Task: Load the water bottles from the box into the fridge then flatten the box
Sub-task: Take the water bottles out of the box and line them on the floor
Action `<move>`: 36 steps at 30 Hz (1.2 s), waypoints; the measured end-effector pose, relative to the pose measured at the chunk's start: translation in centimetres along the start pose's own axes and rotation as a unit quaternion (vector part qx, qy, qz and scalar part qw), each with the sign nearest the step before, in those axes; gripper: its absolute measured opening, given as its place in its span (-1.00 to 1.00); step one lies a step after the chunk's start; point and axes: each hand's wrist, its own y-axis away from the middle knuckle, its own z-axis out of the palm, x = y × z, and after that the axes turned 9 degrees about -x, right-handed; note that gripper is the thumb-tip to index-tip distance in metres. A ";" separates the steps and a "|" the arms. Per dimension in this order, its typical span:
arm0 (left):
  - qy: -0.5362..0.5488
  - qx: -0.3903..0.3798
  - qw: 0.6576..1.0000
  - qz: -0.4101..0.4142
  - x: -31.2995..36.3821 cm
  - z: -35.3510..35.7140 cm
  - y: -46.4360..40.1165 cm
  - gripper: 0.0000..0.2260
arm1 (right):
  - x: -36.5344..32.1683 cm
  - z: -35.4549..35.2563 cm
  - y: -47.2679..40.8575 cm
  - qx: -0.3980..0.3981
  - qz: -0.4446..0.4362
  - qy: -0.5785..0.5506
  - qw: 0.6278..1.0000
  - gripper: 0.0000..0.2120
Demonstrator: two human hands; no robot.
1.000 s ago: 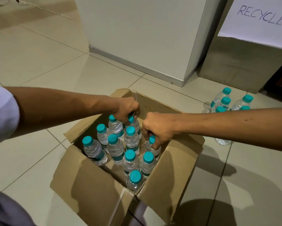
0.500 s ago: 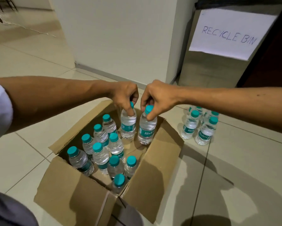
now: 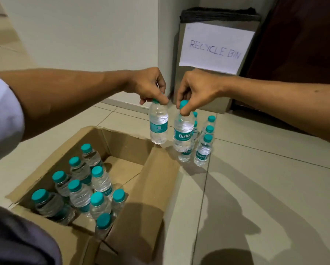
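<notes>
An open cardboard box (image 3: 152, 188) stands on the tiled floor and holds several small clear water bottles (image 3: 101, 180) with teal caps. My left hand (image 3: 147, 85) pinches the cap of one bottle (image 3: 158, 125), which hangs in the air past the box's far right corner. Beside it, my right hand (image 3: 194, 90) pinches the cap of a second bottle (image 3: 184, 134), hanging just above the floor. Behind that bottle, several more bottles (image 3: 204, 148) stand grouped on the floor.
A grey bin (image 3: 204, 87) with a black liner and a paper sign reading "RECYCLE BIN" stands against the wall at the back. A white wall corner (image 3: 160, 44) rises behind my hands. A dark wooden panel (image 3: 303, 44) fills the upper right.
Both hands lifted one bottle each out of the box and carried them up and to the right, towards the group on the floor. The view tilted upward.
</notes>
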 end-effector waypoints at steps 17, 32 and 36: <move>-0.045 -0.141 0.989 -0.027 -1.1 12.3 -10.1 -0.81 | 8.2 10.7 0.1 -0.101 0.069 0.118 0.985 -0.72; -0.076 -0.125 0.989 -0.026 -2.5 15.0 -12.1 -0.77 | 10.4 12.5 -1.0 -0.099 0.082 0.112 0.985 -0.74; -0.082 -0.124 0.989 -0.021 -2.5 15.1 -12.2 -0.78 | 10.6 12.6 -1.1 -0.088 0.082 0.116 0.986 -0.74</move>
